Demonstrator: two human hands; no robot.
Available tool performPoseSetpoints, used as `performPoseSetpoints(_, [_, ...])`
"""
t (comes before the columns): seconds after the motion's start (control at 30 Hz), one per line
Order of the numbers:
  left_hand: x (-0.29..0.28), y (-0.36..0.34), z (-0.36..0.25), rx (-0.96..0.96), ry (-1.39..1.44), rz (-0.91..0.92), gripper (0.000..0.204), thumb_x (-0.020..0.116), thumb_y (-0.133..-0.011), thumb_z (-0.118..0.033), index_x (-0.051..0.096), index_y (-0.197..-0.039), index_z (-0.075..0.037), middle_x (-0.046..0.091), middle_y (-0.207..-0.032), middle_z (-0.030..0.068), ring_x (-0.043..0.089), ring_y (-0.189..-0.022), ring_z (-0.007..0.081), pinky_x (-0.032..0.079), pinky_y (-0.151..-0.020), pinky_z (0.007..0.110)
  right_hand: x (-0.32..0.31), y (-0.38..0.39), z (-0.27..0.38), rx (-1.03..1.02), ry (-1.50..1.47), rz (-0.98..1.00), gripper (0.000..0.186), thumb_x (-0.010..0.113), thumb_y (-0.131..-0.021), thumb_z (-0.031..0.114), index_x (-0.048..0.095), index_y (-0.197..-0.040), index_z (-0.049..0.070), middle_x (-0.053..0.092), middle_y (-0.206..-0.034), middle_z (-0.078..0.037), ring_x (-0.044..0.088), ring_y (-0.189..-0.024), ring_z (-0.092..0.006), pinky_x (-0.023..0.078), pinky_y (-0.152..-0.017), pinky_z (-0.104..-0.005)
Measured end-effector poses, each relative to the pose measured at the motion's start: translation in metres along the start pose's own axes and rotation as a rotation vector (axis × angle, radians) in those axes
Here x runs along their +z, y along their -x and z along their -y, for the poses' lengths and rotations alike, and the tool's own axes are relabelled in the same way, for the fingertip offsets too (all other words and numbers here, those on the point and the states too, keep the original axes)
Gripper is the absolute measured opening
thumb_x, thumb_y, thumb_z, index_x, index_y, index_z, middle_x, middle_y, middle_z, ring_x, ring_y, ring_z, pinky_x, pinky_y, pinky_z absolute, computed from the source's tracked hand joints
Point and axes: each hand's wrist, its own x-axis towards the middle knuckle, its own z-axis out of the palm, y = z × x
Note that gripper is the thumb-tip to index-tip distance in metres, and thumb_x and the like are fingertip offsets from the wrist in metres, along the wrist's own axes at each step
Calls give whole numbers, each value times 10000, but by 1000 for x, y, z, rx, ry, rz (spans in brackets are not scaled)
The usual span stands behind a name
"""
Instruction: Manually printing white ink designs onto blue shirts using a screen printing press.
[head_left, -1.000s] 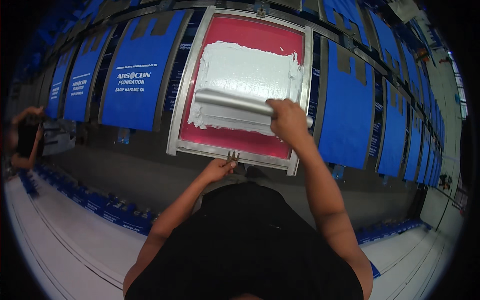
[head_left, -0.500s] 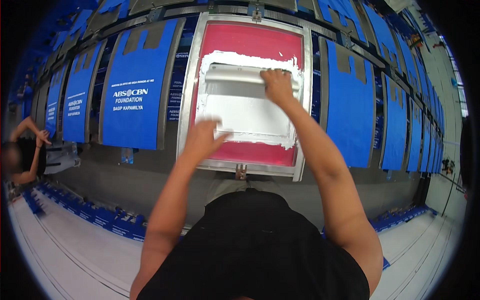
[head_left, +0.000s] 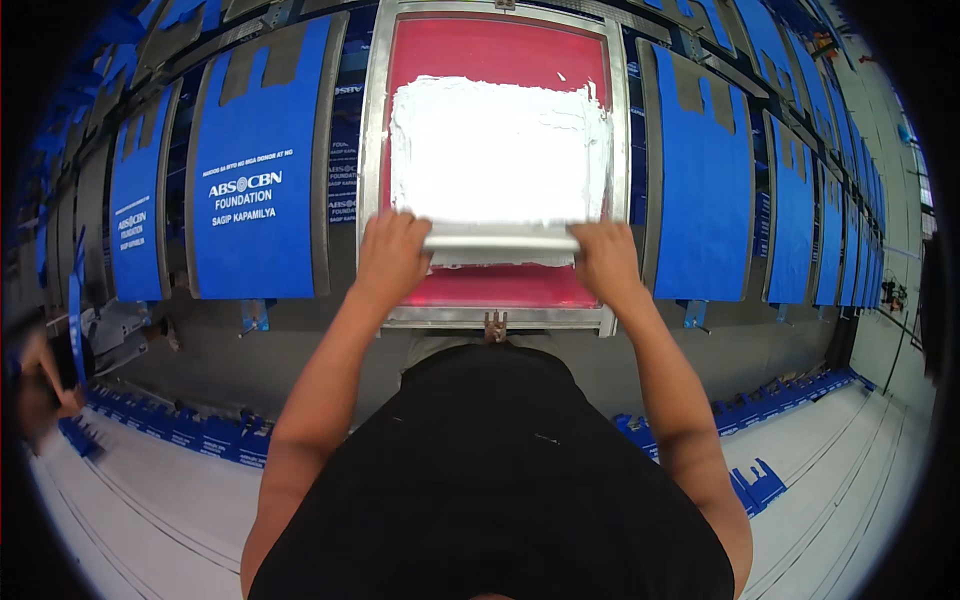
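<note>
A silver screen-printing frame (head_left: 618,140) with pink-red mesh (head_left: 495,42) lies in front of me. Thick white ink (head_left: 500,150) covers the middle of the mesh, with ragged ridges along its edges. Near the frame's lower end, both my hands grip a long metal squeegee (head_left: 500,243) that lies across the mesh. My left hand (head_left: 393,258) is closed around its left end, and my right hand (head_left: 608,262) around its right end. The squeegee is slightly blurred, and its blade edge cannot be made out.
Blue plastic bags lie flat on grey boards on both sides; a left one (head_left: 245,180) bears white print, the right one (head_left: 705,180) shows none. A metal clamp (head_left: 495,326) sits at the frame's near edge. At far left is a blurred person (head_left: 50,365) holding something blue.
The squeegee has come from the far part of the mesh toward me. My left hand, free before, now grips its left end. The ink now covers the pale printed area more fully.
</note>
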Motion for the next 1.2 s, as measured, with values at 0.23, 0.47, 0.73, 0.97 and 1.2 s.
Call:
performPoseSetpoints(0.23, [5,26,-27,-140,111,129,308,720,-587,-66,609,-874,-62,598,-849,94,572,-812,279,451,-769,429,-17,15,21,91,-48,240,326,631,-608,13,669,-927,69,660,-838,-127,604,-833,-341,462,-798,-437])
performPoseSetpoints(0.47, [37,59,-32,-76,99,-46,374,678,-563,-21,627,-933,-33,642,-920,129,611,-897,296,478,-792,415,14,33,9,40,-116,118,409,700,-526,16,650,-929,69,670,-890,-119,618,-886,-341,412,-982,-492])
performPoseSetpoints(0.73, [-13,-174,56,-207,-94,83,295,726,-715,-266,707,-967,-114,689,-845,158,671,-789,338,534,-705,445,-11,-182,-74,57,165,135,356,636,-687,127,692,-1034,182,703,-864,-110,684,-842,-265,484,-842,-433])
performPoseSetpoints(0.97, [-11,-33,8,-200,56,187,314,749,-646,-105,698,-956,-99,666,-855,140,629,-853,332,497,-756,449,-43,-55,-8,45,82,403,472,624,-633,30,689,-1079,170,680,-869,-117,634,-905,-309,438,-980,-452])
performPoseSetpoints(1.2, [17,-40,8,-178,65,100,430,754,-559,-46,683,-982,-74,650,-886,153,600,-875,339,479,-799,428,16,-30,-22,53,35,139,362,649,-636,43,679,-985,130,682,-859,-109,645,-892,-277,347,-1042,-533])
